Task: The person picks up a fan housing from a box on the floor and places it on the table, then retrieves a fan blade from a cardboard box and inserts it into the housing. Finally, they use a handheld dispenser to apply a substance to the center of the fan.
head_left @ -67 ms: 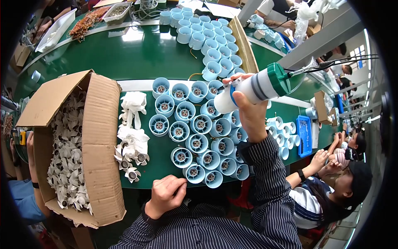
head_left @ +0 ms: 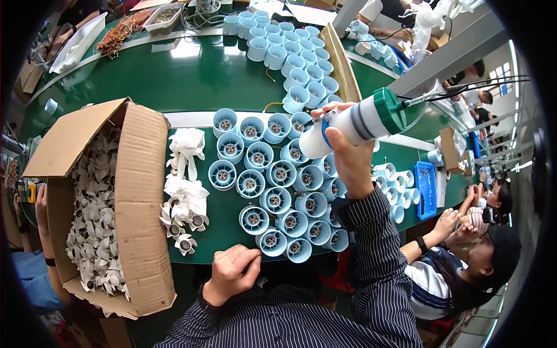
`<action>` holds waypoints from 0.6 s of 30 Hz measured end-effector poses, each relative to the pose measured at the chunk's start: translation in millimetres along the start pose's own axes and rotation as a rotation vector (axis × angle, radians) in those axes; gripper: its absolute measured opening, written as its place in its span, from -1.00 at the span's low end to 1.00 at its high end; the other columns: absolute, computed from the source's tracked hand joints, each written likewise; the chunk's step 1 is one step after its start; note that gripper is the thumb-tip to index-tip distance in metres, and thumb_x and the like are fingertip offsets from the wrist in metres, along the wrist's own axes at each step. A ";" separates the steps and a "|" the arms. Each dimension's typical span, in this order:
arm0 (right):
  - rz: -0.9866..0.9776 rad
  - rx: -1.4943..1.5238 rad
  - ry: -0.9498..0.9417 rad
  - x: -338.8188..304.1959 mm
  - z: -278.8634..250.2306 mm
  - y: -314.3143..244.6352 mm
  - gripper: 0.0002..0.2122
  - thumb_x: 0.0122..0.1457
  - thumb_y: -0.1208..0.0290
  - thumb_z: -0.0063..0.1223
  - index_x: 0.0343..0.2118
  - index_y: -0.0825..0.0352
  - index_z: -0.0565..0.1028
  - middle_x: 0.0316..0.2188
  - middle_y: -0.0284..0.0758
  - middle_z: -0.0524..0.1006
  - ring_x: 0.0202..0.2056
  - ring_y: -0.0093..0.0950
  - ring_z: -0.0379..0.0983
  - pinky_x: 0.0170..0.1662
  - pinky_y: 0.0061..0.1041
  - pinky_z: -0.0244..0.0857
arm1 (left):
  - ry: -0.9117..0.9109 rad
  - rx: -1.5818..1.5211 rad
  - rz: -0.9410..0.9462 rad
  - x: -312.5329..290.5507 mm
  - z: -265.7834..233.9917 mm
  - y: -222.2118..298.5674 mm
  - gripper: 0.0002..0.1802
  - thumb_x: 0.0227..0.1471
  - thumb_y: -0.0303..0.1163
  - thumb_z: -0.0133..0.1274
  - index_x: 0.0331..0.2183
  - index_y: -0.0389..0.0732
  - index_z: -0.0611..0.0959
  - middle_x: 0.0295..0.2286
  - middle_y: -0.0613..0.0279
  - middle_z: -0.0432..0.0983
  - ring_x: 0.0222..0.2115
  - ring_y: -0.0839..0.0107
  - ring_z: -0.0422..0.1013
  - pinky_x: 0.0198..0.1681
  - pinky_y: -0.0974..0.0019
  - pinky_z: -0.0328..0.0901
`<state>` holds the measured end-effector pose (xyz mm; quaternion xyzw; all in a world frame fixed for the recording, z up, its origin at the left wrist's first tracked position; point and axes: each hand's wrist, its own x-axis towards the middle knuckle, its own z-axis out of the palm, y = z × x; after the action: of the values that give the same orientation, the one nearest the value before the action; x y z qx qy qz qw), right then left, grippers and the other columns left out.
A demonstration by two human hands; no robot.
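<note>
My right hand (head_left: 348,148) is wrapped round a dispensing cartridge (head_left: 366,120), a white cylinder with dark bands, a green cap and an air tube. It is held tilted above the far right of a group of light blue round fan housings (head_left: 281,173). These stand open side up, with a small metal motor part in each. My left hand (head_left: 234,271) is curled closed at the table's front edge, near the closest housings; nothing shows between its fingers. White fan impellers (head_left: 184,223) lie in a small heap left of the housings.
A cardboard box (head_left: 145,209) full of white impellers stands at the left. More blue housings (head_left: 275,56) fill the far green bench beside a wooden strip (head_left: 342,69). On the right are a blue tray (head_left: 426,185) and a seated co-worker (head_left: 458,267). Another person's arm is behind the box.
</note>
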<state>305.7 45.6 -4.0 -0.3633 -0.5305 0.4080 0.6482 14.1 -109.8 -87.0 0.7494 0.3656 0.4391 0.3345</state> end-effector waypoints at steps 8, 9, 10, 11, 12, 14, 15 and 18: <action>0.004 -0.008 0.018 -0.2 2.3 -1.7 -0.53 0.19 0.47 0.43 0.10 0.26 0.42 0.04 -0.16 0.56 0.10 -0.18 0.58 0.25 -0.02 0.41 | 0.001 -0.003 -0.004 0.6 -0.6 1.0 -0.84 -0.09 -0.63 0.28 -0.35 -0.26 0.70 -0.63 0.21 0.49 -0.66 0.29 0.44 -0.58 0.25 0.28; 0.003 -0.008 0.019 -0.3 2.2 -2.6 -0.53 0.19 0.47 0.43 0.10 0.26 0.42 0.04 -0.16 0.56 0.10 -0.18 0.58 0.25 -0.02 0.41 | -0.003 -0.002 -0.008 0.6 -0.7 1.3 -0.84 -0.09 -0.63 0.28 -0.35 -0.27 0.70 -0.63 0.21 0.49 -0.66 0.28 0.44 -0.58 0.25 0.28; 0.005 -0.014 0.017 -0.4 2.6 -3.1 -0.53 0.19 0.45 0.43 0.10 0.26 0.42 0.04 -0.16 0.56 0.10 -0.18 0.58 0.25 -0.03 0.41 | -0.003 -0.002 -0.008 0.4 -0.7 1.2 -0.84 -0.09 -0.63 0.28 -0.35 -0.27 0.70 -0.63 0.21 0.49 -0.66 0.28 0.44 -0.58 0.25 0.28; 0.006 -0.020 0.015 -0.5 2.9 -3.7 -0.53 0.20 0.44 0.43 0.11 0.26 0.42 0.04 -0.16 0.56 0.10 -0.18 0.58 0.25 -0.04 0.41 | -0.001 -0.005 -0.008 0.2 -0.5 0.8 -0.84 -0.09 -0.63 0.28 -0.36 -0.27 0.70 -0.63 0.21 0.49 -0.66 0.28 0.44 -0.58 0.25 0.28; 0.007 -0.027 0.014 -0.7 3.1 -4.6 -0.53 0.20 0.43 0.43 0.11 0.26 0.42 0.04 -0.16 0.56 0.10 -0.18 0.58 0.25 -0.04 0.41 | 0.001 -0.009 -0.007 0.1 -0.2 0.5 -0.84 -0.09 -0.63 0.28 -0.36 -0.27 0.70 -0.63 0.21 0.48 -0.66 0.28 0.44 -0.58 0.25 0.28; 0.013 -0.038 0.022 -1.7 2.6 -10.3 -0.52 0.20 0.41 0.43 0.11 0.26 0.42 0.04 -0.16 0.56 0.10 -0.18 0.58 0.25 -0.05 0.42 | 0.003 -0.012 -0.006 0.1 -0.2 0.4 -0.84 -0.09 -0.63 0.27 -0.36 -0.27 0.70 -0.63 0.21 0.48 -0.67 0.28 0.43 -0.58 0.25 0.28; 0.021 -0.052 0.030 -2.9 1.8 -15.1 -0.52 0.20 0.39 0.43 0.12 0.26 0.42 0.05 -0.16 0.56 0.11 -0.18 0.58 0.24 -0.06 0.42 | 0.002 -0.010 -0.004 0.2 -0.2 0.7 -0.84 -0.09 -0.63 0.27 -0.36 -0.27 0.70 -0.63 0.21 0.48 -0.67 0.28 0.43 -0.58 0.25 0.28; 0.020 -0.062 0.040 -8.6 0.6 -29.4 -0.52 0.21 0.36 0.42 0.13 0.26 0.42 0.05 -0.17 0.56 0.11 -0.18 0.58 0.24 -0.07 0.42 | -0.002 -0.009 0.001 0.3 -1.0 1.4 -0.84 -0.09 -0.63 0.27 -0.36 -0.27 0.70 -0.63 0.21 0.48 -0.67 0.28 0.43 -0.58 0.25 0.27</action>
<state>308.5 25.8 19.3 -0.3965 -0.5259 0.3905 0.6432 13.7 -110.0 -85.4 0.7484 0.3629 0.4403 0.3381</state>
